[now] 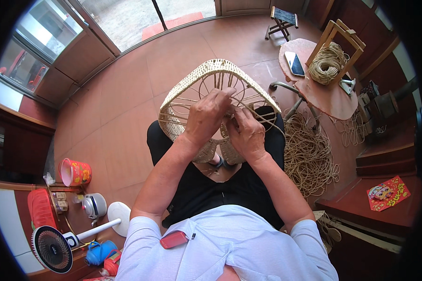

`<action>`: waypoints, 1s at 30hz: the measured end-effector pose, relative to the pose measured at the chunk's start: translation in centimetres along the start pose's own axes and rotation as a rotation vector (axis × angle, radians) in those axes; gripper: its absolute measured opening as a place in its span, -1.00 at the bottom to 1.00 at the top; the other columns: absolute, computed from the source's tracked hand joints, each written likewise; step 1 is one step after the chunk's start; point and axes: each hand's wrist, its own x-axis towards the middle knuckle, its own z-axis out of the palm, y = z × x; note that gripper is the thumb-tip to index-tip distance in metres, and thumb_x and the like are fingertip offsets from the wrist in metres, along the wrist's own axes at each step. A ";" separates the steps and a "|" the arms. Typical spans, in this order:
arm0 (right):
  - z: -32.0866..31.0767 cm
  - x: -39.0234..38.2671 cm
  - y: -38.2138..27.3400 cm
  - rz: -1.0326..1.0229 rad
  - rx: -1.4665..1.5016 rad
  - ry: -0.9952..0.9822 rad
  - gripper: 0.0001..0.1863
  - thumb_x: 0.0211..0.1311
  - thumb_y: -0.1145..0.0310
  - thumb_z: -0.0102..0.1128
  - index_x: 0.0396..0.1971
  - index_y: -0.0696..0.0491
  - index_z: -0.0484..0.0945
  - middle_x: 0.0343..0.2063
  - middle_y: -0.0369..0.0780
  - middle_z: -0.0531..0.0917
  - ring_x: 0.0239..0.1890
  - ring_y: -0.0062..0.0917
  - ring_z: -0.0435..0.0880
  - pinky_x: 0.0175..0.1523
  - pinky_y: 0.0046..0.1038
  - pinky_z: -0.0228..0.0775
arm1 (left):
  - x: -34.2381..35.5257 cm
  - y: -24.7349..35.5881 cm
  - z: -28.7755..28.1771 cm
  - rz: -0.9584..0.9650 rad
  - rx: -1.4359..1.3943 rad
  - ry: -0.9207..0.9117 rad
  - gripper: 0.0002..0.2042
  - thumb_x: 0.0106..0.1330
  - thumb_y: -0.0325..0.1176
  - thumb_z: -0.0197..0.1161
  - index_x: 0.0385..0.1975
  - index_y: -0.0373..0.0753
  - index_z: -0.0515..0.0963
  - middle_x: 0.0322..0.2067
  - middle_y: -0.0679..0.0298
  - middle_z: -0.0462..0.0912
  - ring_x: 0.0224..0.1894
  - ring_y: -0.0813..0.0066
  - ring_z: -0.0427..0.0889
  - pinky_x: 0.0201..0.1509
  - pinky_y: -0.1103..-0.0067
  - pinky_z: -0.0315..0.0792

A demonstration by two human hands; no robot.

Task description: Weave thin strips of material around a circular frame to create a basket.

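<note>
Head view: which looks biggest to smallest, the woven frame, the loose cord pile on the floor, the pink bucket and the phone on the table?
1. Woven frame, though it is nearest the camera.
2. Loose cord pile.
3. Pink bucket.
4. Phone, farthest away.

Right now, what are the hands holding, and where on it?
Both hands grip the half-woven cord basket frame on the lap. The left hand pinches cord strands at its upper spokes; the right hand holds strands near the frame's lower middle.

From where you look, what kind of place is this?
Probably a room in a home, used for weaving: a half-woven basket frame on the lap, loose cord on the tiled floor, and a kettle nearby.
</note>
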 end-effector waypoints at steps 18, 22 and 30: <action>1.9 -0.9 -3.0 -0.195 -0.246 -0.009 -0.42 0.26 0.35 0.39 0.33 -0.06 0.65 0.36 -0.13 0.53 0.43 -0.21 0.52 0.42 -0.13 0.33 | -1.1 -1.2 -5.5 -0.335 0.113 0.090 -0.90 0.46 -0.48 0.35 -0.14 -0.18 0.58 -0.31 0.18 0.73 -0.30 0.13 0.80 -0.23 0.29 0.65; 2.6 -0.5 -3.8 -0.116 -0.241 0.008 -0.41 0.26 0.33 0.40 0.34 -0.03 0.65 0.41 -0.10 0.51 0.44 -0.14 0.46 0.41 -0.11 0.29 | -0.5 -1.4 -5.2 -0.329 -0.034 0.113 -0.90 0.49 -0.45 0.41 -0.10 -0.15 0.65 -0.32 0.20 0.75 -0.37 0.28 0.79 -0.27 0.37 0.62; 3.7 -0.3 -3.8 -0.070 -0.241 0.024 -0.41 0.25 0.33 0.40 0.33 -0.03 0.65 0.44 -0.09 0.50 0.43 -0.14 0.44 0.36 -0.08 0.29 | -1.5 -0.9 -3.2 -0.239 0.220 0.056 -0.85 0.53 -0.43 0.36 -0.01 -0.19 0.59 -0.19 0.18 0.76 -0.23 0.19 0.81 -0.21 0.35 0.64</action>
